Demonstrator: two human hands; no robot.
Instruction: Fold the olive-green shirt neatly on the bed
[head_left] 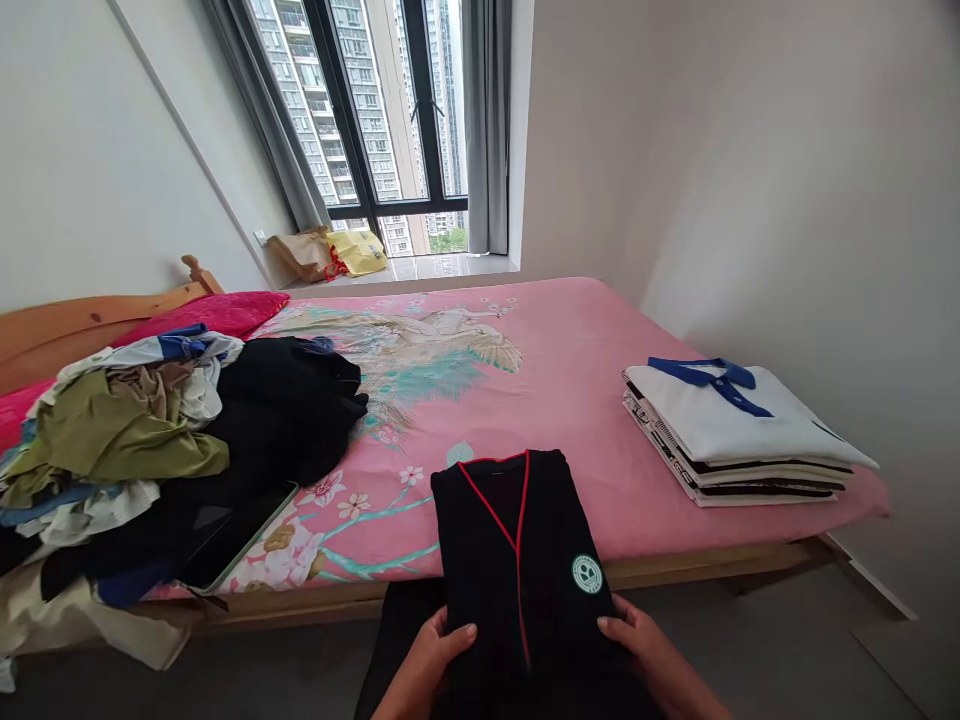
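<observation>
Between the hands, a black V-neck garment [517, 540] with red trim and a round green badge is lying half on the bed's [525, 340] near edge and half hanging over it. The left hand [429, 660] is pinching its left side, thumb on top; the right hand [649, 655] is gripping its right side likewise. Both forearms are reaching forward, palms turned inward. Folding appears to be midway; the next move likely calls for doubling the body evenly. Beyond the right hand, a stack of folded shirts [739, 435] is sitting; beyond the left, an unfolded clothes heap [165, 440].
</observation>
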